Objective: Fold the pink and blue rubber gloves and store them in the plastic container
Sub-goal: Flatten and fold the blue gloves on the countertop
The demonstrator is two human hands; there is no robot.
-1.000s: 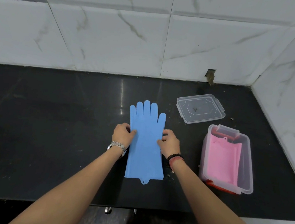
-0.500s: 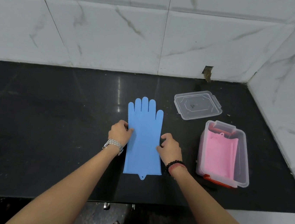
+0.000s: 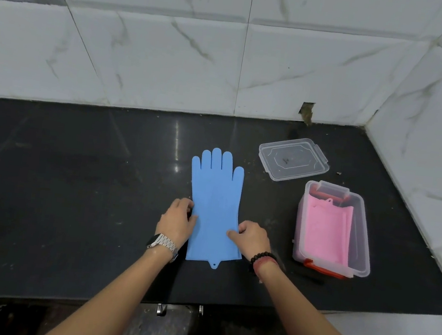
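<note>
A blue rubber glove (image 3: 216, 200) lies flat on the black counter (image 3: 74, 192), fingers pointing at the wall, cuff toward me. My left hand (image 3: 176, 221) pinches its left edge near the cuff. My right hand (image 3: 251, 238) grips the right edge, thumb on top. To the right stands a clear plastic container (image 3: 363, 238) with red latches, open on top. A folded pink glove (image 3: 327, 231) lies inside it.
The container's clear lid (image 3: 293, 159) lies loose behind the container, near the back wall. White marble tiles close the back and the right side. The counter's front edge runs just below my wrists. Bare toes show on the floor below.
Both hands slid down the glove's sides toward the cuff. The glove stays flat and unfolded.
</note>
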